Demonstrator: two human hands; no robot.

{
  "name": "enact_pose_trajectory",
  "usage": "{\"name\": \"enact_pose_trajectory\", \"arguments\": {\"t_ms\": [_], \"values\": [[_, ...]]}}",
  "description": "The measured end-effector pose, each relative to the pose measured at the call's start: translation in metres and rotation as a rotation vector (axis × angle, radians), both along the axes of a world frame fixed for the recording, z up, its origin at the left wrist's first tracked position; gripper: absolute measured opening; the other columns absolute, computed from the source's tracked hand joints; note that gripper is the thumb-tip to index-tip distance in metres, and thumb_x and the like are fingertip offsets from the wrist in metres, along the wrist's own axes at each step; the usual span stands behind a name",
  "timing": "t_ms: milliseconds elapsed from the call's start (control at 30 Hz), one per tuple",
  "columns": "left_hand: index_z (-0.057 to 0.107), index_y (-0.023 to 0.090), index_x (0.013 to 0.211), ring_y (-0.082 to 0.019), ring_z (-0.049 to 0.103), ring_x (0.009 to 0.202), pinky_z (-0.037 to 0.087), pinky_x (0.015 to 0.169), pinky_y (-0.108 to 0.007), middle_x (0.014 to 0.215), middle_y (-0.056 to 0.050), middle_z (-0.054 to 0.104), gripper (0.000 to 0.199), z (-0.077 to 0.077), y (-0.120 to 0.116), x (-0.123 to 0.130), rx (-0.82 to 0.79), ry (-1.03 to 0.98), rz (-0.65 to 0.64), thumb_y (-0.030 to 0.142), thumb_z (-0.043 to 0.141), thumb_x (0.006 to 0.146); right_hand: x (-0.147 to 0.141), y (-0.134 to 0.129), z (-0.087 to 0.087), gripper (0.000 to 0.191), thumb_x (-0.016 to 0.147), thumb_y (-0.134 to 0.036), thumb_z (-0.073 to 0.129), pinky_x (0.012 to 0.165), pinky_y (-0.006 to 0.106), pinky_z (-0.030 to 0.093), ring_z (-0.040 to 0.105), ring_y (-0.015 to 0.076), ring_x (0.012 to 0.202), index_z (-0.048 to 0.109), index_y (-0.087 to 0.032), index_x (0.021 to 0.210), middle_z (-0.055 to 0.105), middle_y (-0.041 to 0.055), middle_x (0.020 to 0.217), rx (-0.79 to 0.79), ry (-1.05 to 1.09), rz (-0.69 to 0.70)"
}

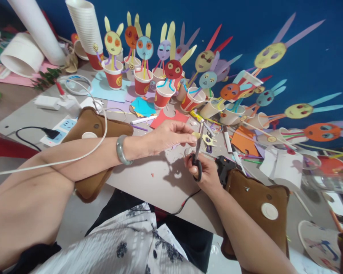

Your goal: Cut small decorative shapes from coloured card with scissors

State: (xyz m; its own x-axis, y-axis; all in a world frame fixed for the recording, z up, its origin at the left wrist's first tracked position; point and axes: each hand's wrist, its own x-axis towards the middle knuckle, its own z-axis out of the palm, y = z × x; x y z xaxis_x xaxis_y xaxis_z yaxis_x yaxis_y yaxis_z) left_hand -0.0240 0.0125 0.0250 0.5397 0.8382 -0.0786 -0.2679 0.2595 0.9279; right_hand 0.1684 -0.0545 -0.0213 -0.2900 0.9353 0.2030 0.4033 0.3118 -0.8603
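No words, brand names or numbers can be read. The red paper cup (109,78) at the left of the front row bears a yellow emblem (119,80), and the red cup just to its right (139,86) carries a similar yellow print (146,87), both too small and soft to make out, as are the whitish marks on the red cup farther right (186,104). A small yellow disc (131,66) between the first two cups shows a drawn heart, and the purple disc (152,85) beside the second has a blurred dark mark.
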Motion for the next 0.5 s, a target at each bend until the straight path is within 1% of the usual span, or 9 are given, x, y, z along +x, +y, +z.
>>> {"name": "enact_pose_trajectory", "arguments": {"t_ms": [167, 367, 500], "values": [[0.065, 0.011, 0.072, -0.005, 0.055, 0.059, 0.04, 0.058, -0.02, 0.066, 0.0, 0.068, 0.009, 0.0034, -0.0013, 0.0005, -0.029, 0.013, 0.018, 0.008, 0.07, 0.079, 0.0011, 0.0001, -0.0016, 0.058, 0.08, -0.076, 0.06, 0.064, 0.034, 0.04, 0.054, 0.0194, 0.066, 0.053, -0.021, 0.06, 0.058, 0.0029, 0.065, -0.007, 0.001, -0.007], [0.065, 0.011, 0.072, -0.005, 0.055, 0.06, 0.041, 0.059, -0.021, 0.068, 0.0, 0.068, 0.009, 0.0032, -0.0012, -0.0006, -0.005, 0.018, 0.004, 0.01, 0.07, 0.079, 0.0015, -0.0007, -0.0013, 0.058, 0.08, -0.076, 0.06, 0.064, 0.034, 0.039, 0.053, 0.0195, 0.067, 0.052, -0.021, 0.061, 0.057, 0.0027, 0.065, -0.017, 0.006, -0.009], [0.065, 0.011, 0.072, -0.005, 0.056, 0.061, 0.042, 0.06, -0.021, 0.068, -0.001, 0.069, 0.009, 0.0013, -0.0009, -0.0005, 0.018, 0.023, 0.017, 0.011, 0.069, 0.079, 0.0022, -0.0004, -0.0017, 0.058, 0.08, -0.075, 0.061, 0.064, 0.034, 0.038, 0.052, 0.0191, 0.066, 0.051, -0.021, 0.061, 0.056, 0.0023, 0.064, -0.018, -0.001, -0.011]]}}
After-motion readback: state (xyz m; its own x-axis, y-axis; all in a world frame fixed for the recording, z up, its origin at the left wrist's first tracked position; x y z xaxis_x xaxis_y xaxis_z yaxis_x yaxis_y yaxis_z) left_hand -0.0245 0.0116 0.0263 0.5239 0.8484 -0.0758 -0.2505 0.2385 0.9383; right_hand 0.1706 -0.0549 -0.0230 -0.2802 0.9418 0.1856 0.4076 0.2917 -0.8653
